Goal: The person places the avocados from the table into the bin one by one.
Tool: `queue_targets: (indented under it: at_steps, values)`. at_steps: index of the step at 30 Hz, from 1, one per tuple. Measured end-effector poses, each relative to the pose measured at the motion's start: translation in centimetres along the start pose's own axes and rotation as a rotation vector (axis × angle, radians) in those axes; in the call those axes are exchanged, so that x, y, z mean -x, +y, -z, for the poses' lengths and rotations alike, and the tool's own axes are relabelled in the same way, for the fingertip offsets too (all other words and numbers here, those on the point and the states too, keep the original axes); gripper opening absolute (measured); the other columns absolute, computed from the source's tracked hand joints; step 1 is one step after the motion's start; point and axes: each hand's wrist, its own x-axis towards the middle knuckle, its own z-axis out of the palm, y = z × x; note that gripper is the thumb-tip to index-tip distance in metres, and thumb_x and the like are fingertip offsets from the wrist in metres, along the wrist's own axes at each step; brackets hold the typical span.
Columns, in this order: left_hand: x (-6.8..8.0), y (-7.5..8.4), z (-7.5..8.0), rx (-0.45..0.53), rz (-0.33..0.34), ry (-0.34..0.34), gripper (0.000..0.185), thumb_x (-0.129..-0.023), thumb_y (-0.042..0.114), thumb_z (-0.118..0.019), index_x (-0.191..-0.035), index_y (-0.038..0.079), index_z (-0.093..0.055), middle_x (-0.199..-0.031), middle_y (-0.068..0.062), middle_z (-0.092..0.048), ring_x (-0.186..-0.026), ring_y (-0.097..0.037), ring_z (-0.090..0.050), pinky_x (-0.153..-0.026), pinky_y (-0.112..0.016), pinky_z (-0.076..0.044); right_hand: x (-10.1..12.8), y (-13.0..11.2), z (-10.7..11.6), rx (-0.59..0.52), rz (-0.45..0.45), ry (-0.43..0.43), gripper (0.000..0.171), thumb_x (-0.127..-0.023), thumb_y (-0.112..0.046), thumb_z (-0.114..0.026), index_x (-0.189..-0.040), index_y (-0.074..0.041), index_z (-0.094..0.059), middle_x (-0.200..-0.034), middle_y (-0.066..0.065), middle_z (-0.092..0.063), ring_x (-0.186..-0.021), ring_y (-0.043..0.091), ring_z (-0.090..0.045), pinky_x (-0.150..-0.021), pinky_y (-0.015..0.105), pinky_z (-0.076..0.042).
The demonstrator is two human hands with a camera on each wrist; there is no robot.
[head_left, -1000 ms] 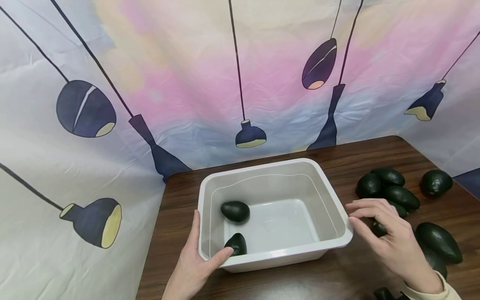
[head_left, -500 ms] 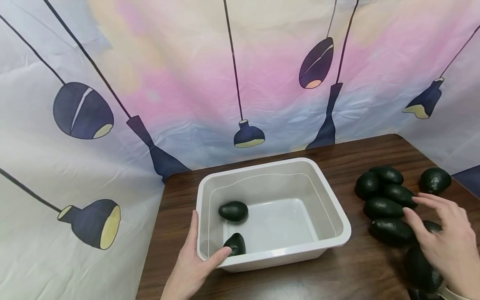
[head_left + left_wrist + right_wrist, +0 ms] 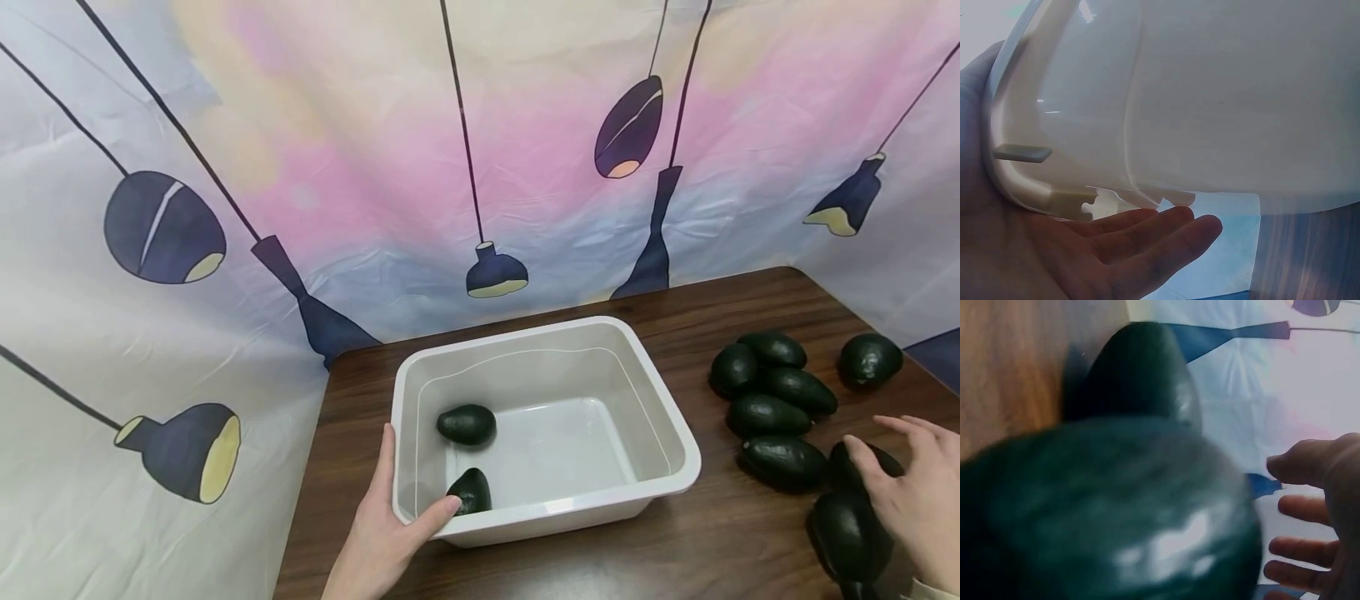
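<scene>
Clearly a reach under way: right hand spread, fingers straight and holding nothing, hovering over the near avocados at the table edge. Left hand steadying the white tub, thumb hooked over its rim, fingers flat against its outer wall. Two avocados inside already. Likely risk: a careless grab nudging smooth, rounded fruit into a roll off the table's near edge.
</scene>
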Motion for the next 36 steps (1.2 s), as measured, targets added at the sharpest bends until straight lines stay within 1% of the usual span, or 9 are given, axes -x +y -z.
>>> queue_targets:
  at_steps: [4, 6, 9, 13, 17, 20, 24, 28, 36]
  values:
    - [0.0, 0.0, 0.0, 0.001, 0.009, 0.001, 0.11, -0.08, 0.045, -0.078, -0.156, 0.035, 0.001, -0.159, 0.0, -0.019, -0.139, -0.023, -0.032, -0.106, -0.049, -0.032, -0.2, 1.0, -0.5, 0.048, -0.107, -0.09, 0.056, -0.104, -0.027, -0.04, -0.14, 0.015, -0.032, -0.15, 0.035, -0.014, -0.14, 0.049, -0.01, -0.11, 0.063, -0.011]
    - [0.1, 0.0, 0.0, 0.001, 0.012, 0.001, 0.11, -0.08, 0.046, -0.078, -0.156, 0.035, 0.001, -0.159, -0.001, -0.02, -0.139, -0.024, -0.033, -0.106, -0.049, -0.033, -0.2, 1.4, -0.7, 0.078, -0.125, -0.111, 0.057, -0.104, -0.029, -0.041, -0.141, 0.014, -0.031, -0.15, 0.036, -0.015, -0.14, 0.049, -0.01, -0.11, 0.063, -0.012]
    - [0.1, 0.0, 0.0, 0.002, 0.014, 0.002, 0.11, -0.08, 0.046, -0.078, -0.156, 0.035, 0.001, -0.159, -0.001, -0.02, -0.139, -0.023, -0.034, -0.106, -0.049, -0.033, -0.3, 1.6, -1.0, 0.128, -0.138, -0.136, 0.059, -0.103, -0.029, -0.044, -0.142, 0.013, -0.031, -0.149, 0.036, -0.016, -0.14, 0.05, -0.012, -0.11, 0.062, -0.012]
    - [0.1, 0.1, 0.0, 0.007, 0.015, 0.0, 0.11, -0.08, 0.045, -0.078, -0.156, 0.035, 0.001, -0.16, 0.0, -0.019, -0.14, -0.023, -0.032, -0.107, -0.049, -0.032, -0.2, 2.0, -1.1, 0.175, -0.138, -0.19, 0.063, -0.102, -0.032, -0.047, -0.143, 0.011, -0.029, -0.147, 0.039, -0.015, -0.137, 0.054, -0.012, -0.108, 0.065, -0.013]
    - [0.1, 0.0, 0.0, 0.008, 0.014, 0.001, 0.11, -0.08, 0.045, -0.078, -0.156, 0.035, 0.001, -0.16, 0.0, -0.018, -0.14, -0.023, -0.032, -0.107, -0.049, -0.032, -0.2, 2.6, -1.5, 0.195, -0.14, -0.261, 0.07, -0.101, -0.041, -0.047, -0.144, 0.01, -0.028, -0.145, 0.041, -0.012, -0.134, 0.059, -0.01, -0.103, 0.07, -0.012]
    - [0.1, 0.0, 0.0, 0.008, 0.013, 0.001, 0.11, -0.08, 0.045, -0.078, -0.156, 0.035, 0.001, -0.16, 0.001, -0.018, -0.139, -0.022, -0.032, -0.106, -0.048, -0.032, -0.3, 2.7, -1.6, 0.219, -0.159, -0.269, 0.068, -0.102, -0.04, -0.047, -0.145, 0.009, -0.028, -0.145, 0.041, -0.012, -0.133, 0.059, -0.011, -0.103, 0.07, -0.013]
    - [0.0, 0.0, 0.0, 0.013, 0.016, -0.002, 0.111, -0.08, 0.045, -0.078, -0.156, 0.034, 0.001, -0.16, 0.001, -0.017, -0.14, -0.022, -0.031, -0.107, -0.048, -0.032, -0.3, 2.4, -1.4, 0.239, -0.198, -0.264, 0.061, -0.103, -0.031, -0.048, -0.145, 0.008, -0.028, -0.144, 0.041, -0.015, -0.134, 0.057, -0.013, -0.105, 0.067, -0.015]
    - [0.0, 0.0, 0.1, 0.014, 0.014, -0.002, 0.111, -0.08, 0.046, -0.078, -0.156, 0.035, 0.002, -0.16, 0.002, -0.017, -0.14, -0.022, -0.031, -0.106, -0.048, -0.032, -0.2, 2.4, -1.3, 0.233, -0.232, -0.292, 0.061, -0.102, -0.029, -0.048, -0.145, 0.008, -0.026, -0.142, 0.043, -0.015, -0.131, 0.059, -0.015, -0.102, 0.068, -0.018]
    - [-0.1, 0.0, 0.0, 0.018, 0.004, 0.002, 0.11, -0.08, 0.045, -0.078, -0.156, 0.035, 0.001, -0.16, 0.002, -0.018, -0.139, -0.021, -0.032, -0.106, -0.046, -0.032, -0.6, 2.6, -1.5, 0.269, -0.243, -0.302, 0.061, -0.1, -0.026, -0.053, -0.144, 0.008, -0.027, -0.136, 0.045, -0.022, -0.122, 0.062, -0.023, -0.099, 0.067, -0.024]
